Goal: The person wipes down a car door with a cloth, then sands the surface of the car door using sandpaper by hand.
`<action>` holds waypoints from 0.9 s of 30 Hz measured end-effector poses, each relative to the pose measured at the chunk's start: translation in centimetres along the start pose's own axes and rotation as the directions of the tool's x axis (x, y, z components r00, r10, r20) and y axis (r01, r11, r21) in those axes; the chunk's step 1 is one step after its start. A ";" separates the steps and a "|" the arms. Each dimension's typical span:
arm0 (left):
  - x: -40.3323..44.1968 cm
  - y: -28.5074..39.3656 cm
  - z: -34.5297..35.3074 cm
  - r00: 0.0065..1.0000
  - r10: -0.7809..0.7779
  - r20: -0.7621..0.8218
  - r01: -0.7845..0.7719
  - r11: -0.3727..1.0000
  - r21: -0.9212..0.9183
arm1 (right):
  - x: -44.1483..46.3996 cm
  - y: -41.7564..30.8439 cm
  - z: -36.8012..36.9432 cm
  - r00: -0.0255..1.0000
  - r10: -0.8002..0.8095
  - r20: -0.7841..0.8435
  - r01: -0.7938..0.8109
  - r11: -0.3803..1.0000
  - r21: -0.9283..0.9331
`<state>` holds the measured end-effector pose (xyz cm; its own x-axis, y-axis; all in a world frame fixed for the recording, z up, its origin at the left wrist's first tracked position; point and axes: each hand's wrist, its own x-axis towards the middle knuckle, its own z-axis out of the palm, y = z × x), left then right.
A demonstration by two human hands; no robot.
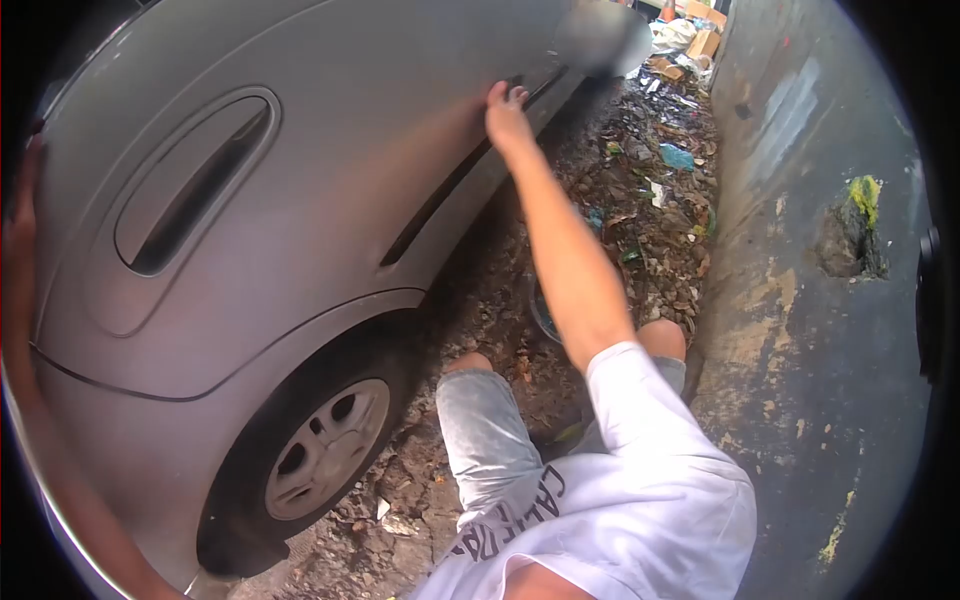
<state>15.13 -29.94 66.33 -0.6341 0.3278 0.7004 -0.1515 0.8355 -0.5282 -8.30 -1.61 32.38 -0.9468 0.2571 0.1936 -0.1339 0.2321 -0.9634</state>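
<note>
Where the right hand (507,115) curls at the car (330,190), any grip unclear, the dark strip (438,203) runs lengthwise from beside it wheelward; the left hand (24,195), its hold unreadable, is farther off.

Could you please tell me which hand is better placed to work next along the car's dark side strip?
Probably the right hand: it is beside the dark strip on the car, while the left hand is at the view's left edge, well away from it.

Soft daylight gives the car body (330,180) a hazy sheen between the left hand (25,185), dim at the dark, curved fisheye edge, and the right hand (508,112), with a blurred patch (605,38) just beyond it.
</note>
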 end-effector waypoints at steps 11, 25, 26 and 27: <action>0.0 0.1 0.3 1.000 -0.010 -0.021 0.010 1.000 -0.001 | 7.3 0.2 -1.5 0.974 -0.203 -0.101 0.218 0.958 0.184; 0.4 -0.3 0.3 0.996 -0.003 0.090 -0.003 0.998 0.059 | 3.9 -4.1 -1.4 0.922 -0.364 -0.130 0.358 0.931 -0.071; 0.4 -0.6 0.6 0.998 0.025 0.063 -0.028 0.999 0.046 | 3.0 -4.9 -0.5 0.921 -0.340 -0.190 0.296 0.927 -0.229; 0.3 -0.7 0.8 0.998 0.051 0.041 -0.053 0.998 0.039 | -1.6 -4.9 1.5 0.863 -0.492 -0.118 0.466 0.864 -0.190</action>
<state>14.45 -30.82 66.53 -0.6714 0.3521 0.6522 -0.1472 0.7991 -0.5829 -6.56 -4.56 36.52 -0.7167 0.2180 0.6624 -0.5016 0.4987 -0.7069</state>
